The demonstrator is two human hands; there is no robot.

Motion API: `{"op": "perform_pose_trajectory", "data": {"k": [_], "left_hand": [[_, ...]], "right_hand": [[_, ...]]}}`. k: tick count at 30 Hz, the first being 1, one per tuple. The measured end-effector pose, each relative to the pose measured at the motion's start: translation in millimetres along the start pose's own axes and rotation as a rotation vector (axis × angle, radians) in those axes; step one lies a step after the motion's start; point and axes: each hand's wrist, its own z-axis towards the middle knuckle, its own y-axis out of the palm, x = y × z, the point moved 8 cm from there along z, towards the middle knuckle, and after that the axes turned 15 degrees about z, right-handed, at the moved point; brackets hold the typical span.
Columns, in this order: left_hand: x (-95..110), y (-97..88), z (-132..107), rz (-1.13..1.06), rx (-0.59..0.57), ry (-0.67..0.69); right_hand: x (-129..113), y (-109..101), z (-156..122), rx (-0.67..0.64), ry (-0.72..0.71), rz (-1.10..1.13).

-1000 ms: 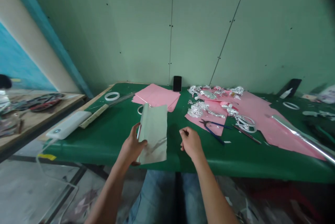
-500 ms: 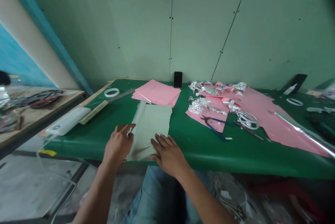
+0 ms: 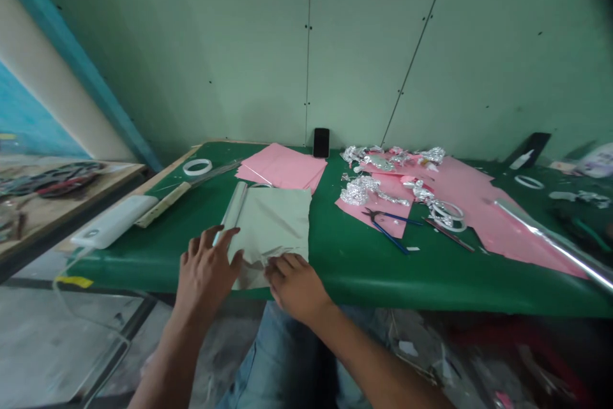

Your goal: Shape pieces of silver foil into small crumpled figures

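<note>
Pale green sheet: the thin, roughly rectangular pale green sheet (image 3: 275, 214) lies on the smooth dark green tabletop (image 3: 431, 281) at its near edge, in front of the person.
Rolled edge: a narrow whitish tube-like roll (image 3: 234, 205) runs along the sheet's left side.
Left hand: the bare left hand (image 3: 207, 267) is over the roll's near end, fingers spread, thumb out over the sheet. Contact looks likely; grip not visible.
Right hand: the bare right hand (image 3: 295, 286) is on the sheet's near right part, fingers curled together beside a shiny, crinkled clear strip (image 3: 278, 252). Can't tell if it's pinched.
Done: sheet is down and mostly spread.
Left: my read, the left side is still rolled and the shiny strip isn't flat.
Vs half a second ago: right hand was flat with fingers extended; now curled and shifted a bit left. Left hand's fingers have opened out.
Vs one second ago: sheet was held up in the left hand, right hand apart from it.
Around: fanned pink paper sheets (image 3: 282, 163) just beyond; blue-handled metal pliers (image 3: 387, 227) to the right, untouched.
</note>
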Motion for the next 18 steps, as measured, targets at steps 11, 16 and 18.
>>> {"op": "perform_pose_trajectory", "data": {"k": [11,16,18], "left_hand": [[24.5,0.2,-52.9,-0.256,0.151,0.328],[25.1,-4.5,-53.3,-0.287,0.173,0.289],[25.3,-4.6,-53.5,-0.286,0.169,0.283]], "right_hand": [[13.1,-7.7,-10.9,0.163,-0.008,-0.065],[0.0,-6.7,-3.2,0.163,0.012,-0.101],[-5.4,-3.0,0.9,0.154,0.003,-0.116]]}}
